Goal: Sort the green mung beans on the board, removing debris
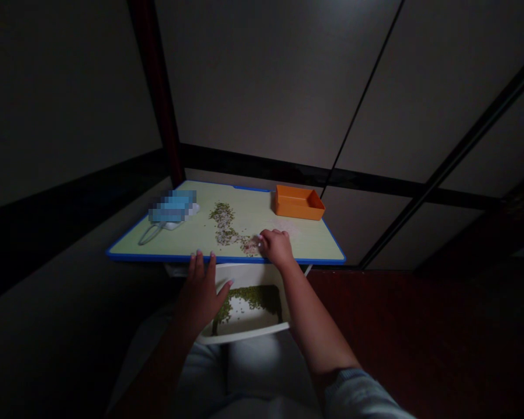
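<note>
My left hand (203, 291) has its fingers stretched and apart. Its fingertips reach the front edge of the table (192, 235), and its thumb extends over a white bin (244, 334). Inside that bin lie many small green bits (259, 298), like beans or seeds. My right hand (277, 247) rests on the tabletop near the front edge, fingers curled together in a pinch; what they hold, if anything, is too small to make out. Just left of it, a small reddish patch of bits (250, 246) adjoins a strip of mixed green and pale bits (224, 224).
An orange open box (299, 203) stands at the table's back right. At the left lies a blue, blurred-out packet (173, 206), with a pale loop (151, 234) before it. Wall panels (279, 87) rise close behind the table.
</note>
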Motion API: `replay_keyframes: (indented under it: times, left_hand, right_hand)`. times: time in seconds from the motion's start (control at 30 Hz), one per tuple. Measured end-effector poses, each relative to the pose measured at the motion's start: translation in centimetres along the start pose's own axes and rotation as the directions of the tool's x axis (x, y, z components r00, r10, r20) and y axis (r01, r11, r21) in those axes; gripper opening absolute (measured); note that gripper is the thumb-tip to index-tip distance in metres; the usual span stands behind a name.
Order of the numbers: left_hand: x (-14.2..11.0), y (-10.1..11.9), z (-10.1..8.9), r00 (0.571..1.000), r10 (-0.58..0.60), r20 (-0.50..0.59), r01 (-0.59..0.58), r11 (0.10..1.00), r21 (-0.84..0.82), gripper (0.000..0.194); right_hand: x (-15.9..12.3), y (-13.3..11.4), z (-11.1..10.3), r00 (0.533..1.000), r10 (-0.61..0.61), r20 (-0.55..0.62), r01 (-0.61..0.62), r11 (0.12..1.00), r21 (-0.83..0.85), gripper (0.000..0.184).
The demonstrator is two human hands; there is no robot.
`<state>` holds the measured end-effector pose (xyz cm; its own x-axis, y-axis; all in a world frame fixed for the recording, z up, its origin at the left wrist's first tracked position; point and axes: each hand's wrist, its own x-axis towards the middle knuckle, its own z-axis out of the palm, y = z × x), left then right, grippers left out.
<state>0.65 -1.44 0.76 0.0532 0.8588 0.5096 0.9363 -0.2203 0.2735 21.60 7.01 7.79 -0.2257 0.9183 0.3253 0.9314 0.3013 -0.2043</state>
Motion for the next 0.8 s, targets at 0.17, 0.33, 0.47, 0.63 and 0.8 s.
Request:
replay_keyframes:
  times: [0.17,0.33,0.47,0.63,0.8]
  left_hand:
    - [0.0,0.07,-0.02,1.0,-0.001,-0.018,0.001,1.0,-0.012,0.074]
    - [-0.02,-0.02,0.04,1.0,0.001,0.0,-0.001,1.0,-0.003,0.075]
    - [-0.01,-0.04,-0.01,1.0,0.005,0.017,-0.005,1.0,-0.003,0.075]
    - [-0.01,-0.01,-0.09,1.0,0.007,0.007,-0.007,1.0,-0.004,0.076]
    - [-0.08,0.01,-0.05,1.0,0.008,-0.005,-0.008,1.0,0.0,0.074]
  right_hand:
    - [0.07,-0.47,-0.17,0.999,0.03,0.012,-0.029,0.999,-0.046,0.025]
    - [0.06,-0.72,-0.25,0.999,0.034,0.01,-0.033,0.997,-0.07,0.026]
    - [0.07,-0.73,-0.27,0.999,0.052,-0.005,-0.052,0.995,-0.086,0.027]
    - [0.03,-0.68,-0.46,0.995,0.098,-0.006,-0.098,0.991,-0.092,0.026]
    - [0.05,-0.71,-0.39,0.995,0.096,-0.025,-0.098,0.991,-0.086,0.024]
